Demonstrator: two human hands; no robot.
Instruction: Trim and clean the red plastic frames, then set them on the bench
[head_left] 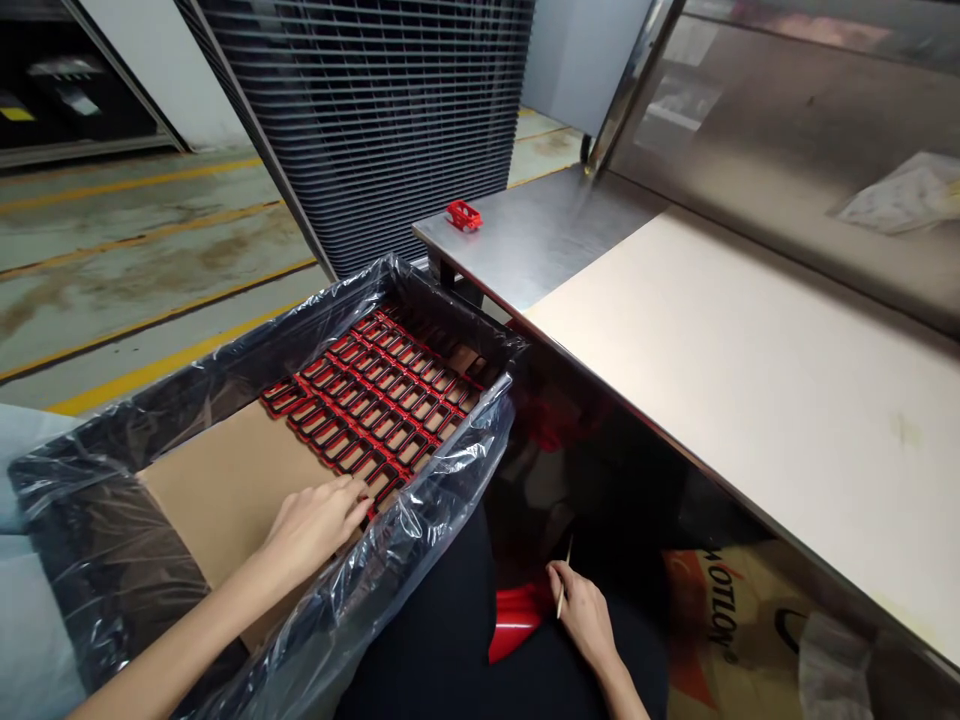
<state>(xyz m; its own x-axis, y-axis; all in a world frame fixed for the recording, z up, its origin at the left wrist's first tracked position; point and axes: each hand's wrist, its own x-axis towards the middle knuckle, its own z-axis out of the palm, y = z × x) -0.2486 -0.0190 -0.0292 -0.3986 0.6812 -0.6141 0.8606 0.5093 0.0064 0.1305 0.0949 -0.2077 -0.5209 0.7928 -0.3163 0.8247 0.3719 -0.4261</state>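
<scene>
Rows of small red and black rectangular frames (375,392) lie on a cardboard sheet (232,480) inside a black bin lined with clear plastic (442,465). My left hand (319,522) reaches into the bin, its fingers curled round a frame at the near end of the rows; the fingers partly cover that piece. Low over my lap, my right hand (586,615) pinches a thin wooden stick (560,602). Just left of that hand is a glossy red curved piece (517,622), and I cannot tell what it is.
To the right stands a metal table (555,230) with a pale board (750,380) on top. One red part (463,215) sits at its far left corner. A tall stack of dark trays (405,120) rises behind the bin. A printed sack (742,620) lies under the table.
</scene>
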